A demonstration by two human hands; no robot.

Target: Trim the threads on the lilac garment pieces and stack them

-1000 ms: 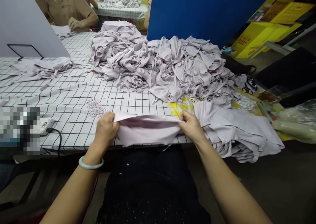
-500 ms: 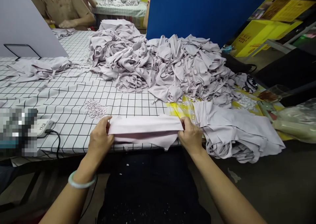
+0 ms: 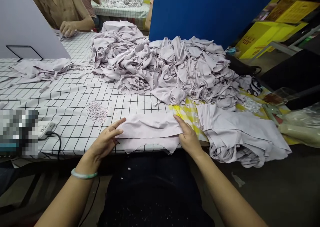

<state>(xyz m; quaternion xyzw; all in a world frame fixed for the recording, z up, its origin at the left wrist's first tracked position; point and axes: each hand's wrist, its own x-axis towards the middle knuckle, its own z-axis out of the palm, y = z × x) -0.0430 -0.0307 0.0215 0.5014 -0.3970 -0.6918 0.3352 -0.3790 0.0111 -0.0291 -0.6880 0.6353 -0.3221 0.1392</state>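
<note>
A folded pale lilac cloth piece (image 3: 150, 129) lies flat at the near edge of the checked table (image 3: 75, 103). My left hand (image 3: 106, 141) rests at its left end with fingers stretched out, touching the fabric. At the cloth's right end my right hand (image 3: 188, 137) lies flat, fingers extended along the edge. Neither hand grips the fabric. A stack of folded lilac pieces (image 3: 240, 133) sits just right of my right hand.
A big heap of lilac cloth pieces (image 3: 165, 65) fills the middle of the table. Small paper scraps (image 3: 97, 109) lie left of centre. A power strip with cable (image 3: 46, 128) sits at the left edge. Another person's hand (image 3: 67, 27) works at the far left. A blue board (image 3: 207, 10) stands behind.
The cloth, held up and pinched at both ends, has been folded and laid down on the table edge. Both hands have let go and now lie flat on it.
</note>
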